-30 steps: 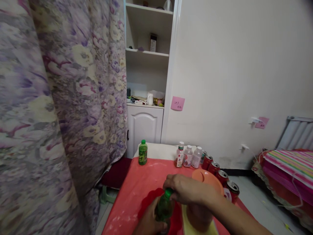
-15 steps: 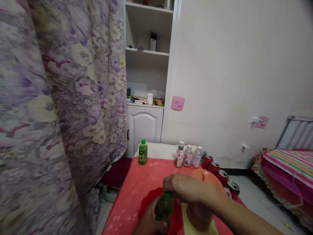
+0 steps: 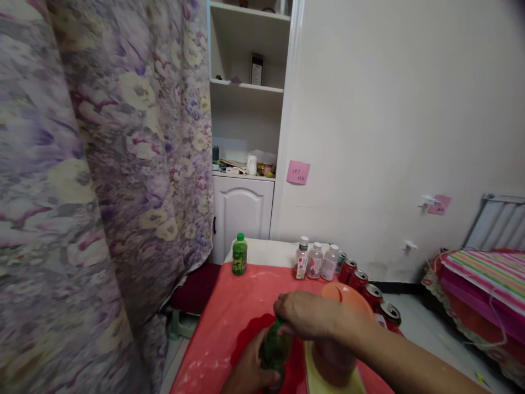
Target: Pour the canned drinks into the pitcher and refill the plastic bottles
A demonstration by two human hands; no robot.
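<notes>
A green bottle [image 3: 278, 346] stands upright over the red tablecloth [image 3: 217, 323], near the front of the view. My left hand [image 3: 252, 364] is wrapped round its body from the left. The closed fingers of my right hand [image 3: 305, 314] grip the bottle's top, hiding the cap. Under my right forearm is an orange container [image 3: 348, 300], partly covered by the arm, beside a yellow item [image 3: 318, 377]. A second green bottle [image 3: 239, 255] with a green cap is at the table's back left.
Three white-capped bottles [image 3: 315, 261] line the back of the table. Several red cans [image 3: 373, 297] run along its right edge. Left of the table are a stool [image 3: 194, 290] and a floral curtain [image 3: 123, 164]; behind is a shelf cabinet [image 3: 244, 210].
My right hand has shifted very slightly on the bottle's top. My left hand keeps its hold on the body.
</notes>
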